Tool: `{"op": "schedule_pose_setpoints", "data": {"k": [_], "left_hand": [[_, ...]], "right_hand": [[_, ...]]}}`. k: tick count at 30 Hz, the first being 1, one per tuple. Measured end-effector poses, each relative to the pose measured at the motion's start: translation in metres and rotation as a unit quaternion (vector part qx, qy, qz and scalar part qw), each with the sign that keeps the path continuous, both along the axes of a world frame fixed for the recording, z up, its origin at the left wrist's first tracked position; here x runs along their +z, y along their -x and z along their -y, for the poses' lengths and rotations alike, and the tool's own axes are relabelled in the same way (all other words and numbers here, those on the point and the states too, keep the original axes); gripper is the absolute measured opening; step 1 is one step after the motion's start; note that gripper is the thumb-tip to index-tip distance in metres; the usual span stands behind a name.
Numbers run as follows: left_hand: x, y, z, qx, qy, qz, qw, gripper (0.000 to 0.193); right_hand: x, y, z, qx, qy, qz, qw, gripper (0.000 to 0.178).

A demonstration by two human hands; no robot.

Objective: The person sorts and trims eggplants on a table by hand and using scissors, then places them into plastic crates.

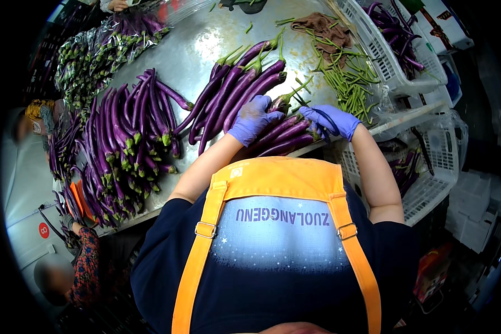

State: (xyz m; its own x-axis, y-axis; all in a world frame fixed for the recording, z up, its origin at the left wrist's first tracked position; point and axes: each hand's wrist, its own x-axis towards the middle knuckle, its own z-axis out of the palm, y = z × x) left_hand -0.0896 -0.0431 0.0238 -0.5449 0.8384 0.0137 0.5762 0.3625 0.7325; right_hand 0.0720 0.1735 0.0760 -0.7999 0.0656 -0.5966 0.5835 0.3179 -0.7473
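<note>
My left hand (254, 118), in a purple glove, closes around an eggplant (278, 106) near its green stem end. My right hand (335, 119), gloved the same way, grips scissors (327, 120) with dark blue loop handles; their dark blades point toward that stem. Under and between my hands lie several more long purple eggplants (286, 135) at the table's near edge. Just beyond my left hand spreads a loose group of eggplants (236, 89) with long green stems. To the left is a large heap of eggplants (119, 122), most of their green caps turned toward me.
Cut green stems (350, 89) and a brown cloth (322, 32) lie on the metal table (189, 53) at the right. White crates (381, 53) holding eggplants stand beyond and below the right edge. Bagged eggplants (103, 55) sit far left. Another person's patterned sleeve (87, 259) shows at lower left.
</note>
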Motion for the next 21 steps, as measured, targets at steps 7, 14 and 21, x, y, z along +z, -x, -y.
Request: {"op": "schedule_pose_setpoints", "data": {"k": [7, 14, 21], "left_hand": [[0.000, 0.000, 0.002, -0.020, -0.019, -0.032, 0.999, 0.037], [-0.013, 0.029, -0.010, -0.053, -0.010, -0.152, 0.987, 0.033], [-0.039, 0.083, -0.029, 0.106, 0.143, -0.303, 0.936, 0.043]], "right_hand": [[-0.007, 0.016, 0.003, -0.006, -0.006, 0.037, 0.999, 0.063], [-0.040, 0.009, 0.004, 0.061, -0.276, -0.123, 0.951, 0.062], [-0.034, -0.003, -0.015, 0.007, -0.295, -0.112, 0.949, 0.050]]}}
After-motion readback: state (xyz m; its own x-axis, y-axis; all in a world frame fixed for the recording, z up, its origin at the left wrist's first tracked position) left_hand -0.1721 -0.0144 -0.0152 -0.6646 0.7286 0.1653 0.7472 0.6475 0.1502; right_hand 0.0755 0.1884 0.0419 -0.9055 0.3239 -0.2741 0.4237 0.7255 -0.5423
